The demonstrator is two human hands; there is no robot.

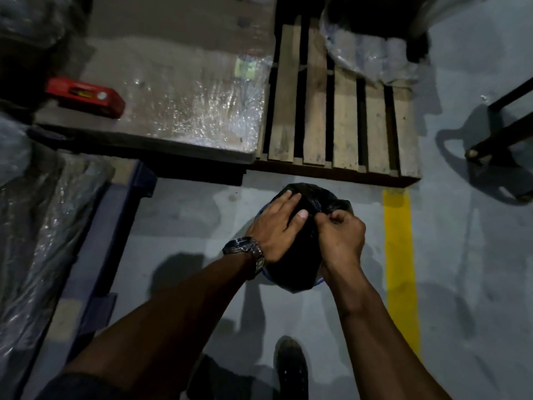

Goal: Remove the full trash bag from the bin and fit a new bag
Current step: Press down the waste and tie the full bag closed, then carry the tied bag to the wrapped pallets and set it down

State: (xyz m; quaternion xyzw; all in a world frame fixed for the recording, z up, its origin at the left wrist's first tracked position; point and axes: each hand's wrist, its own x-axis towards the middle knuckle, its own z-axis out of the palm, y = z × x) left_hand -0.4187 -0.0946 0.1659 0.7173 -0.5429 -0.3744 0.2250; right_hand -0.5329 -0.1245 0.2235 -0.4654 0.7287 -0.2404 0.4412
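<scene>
Head view, looking down at grey floor [184, 223]: black trash bag [300, 269] draped over bin, only thin slivers of bin's blue-and-white rim [318, 281] showing at bag's near edge. Bag and bin on floor just before near edge of wooden pallet [340, 116], left of yellow floor line [401, 267].

Left hand [274, 226] laid flat on bag's left side, fingers straight and together, pressing plastic down, thumb stretched toward centre. Metal wristwatch [245, 249] on left wrist. Right hand [341, 235] curled tight, fingertips pinching a gathered fold of black plastic at bag's top right, knuckles almost touching left thumb. Cannot tell whether bag full or freshly fitted.

Beyond, grey platform [173, 82] under shiny clear wrap, abutting pallet's left edge; red tool [86, 96] lying near platform's left edge. Plastic-wrapped bundle [372, 53] on pallet's far right corner. More wrapped goods [43, 212] on blue frame along left side of floor. Dark metal leg [501, 116] at right edge. Dark shoe [291, 368] on floor between forearms, near bottom
</scene>
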